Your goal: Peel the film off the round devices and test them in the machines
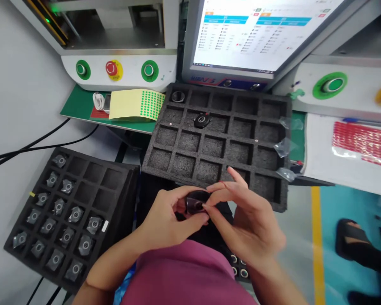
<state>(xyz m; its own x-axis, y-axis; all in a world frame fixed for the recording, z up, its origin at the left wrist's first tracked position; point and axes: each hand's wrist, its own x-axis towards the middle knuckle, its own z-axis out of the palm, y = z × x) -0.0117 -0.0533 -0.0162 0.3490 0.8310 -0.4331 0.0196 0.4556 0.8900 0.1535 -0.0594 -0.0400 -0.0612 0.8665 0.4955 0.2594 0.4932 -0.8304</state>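
head view: a dark device [194, 203] sits just below the frame's centre, gripped by the left hand [171, 216]; the right hand [249, 212] pinches closed against it. above lies a black foam tray [184, 163]; a screen [241, 36] glows top centre.

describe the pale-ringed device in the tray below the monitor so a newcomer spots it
Find the monitor, then the dark foam tray below it. In the second row down, left of centre, lies the black device. Its pale central ring and red edge mark set it apart from the dark corner piece.
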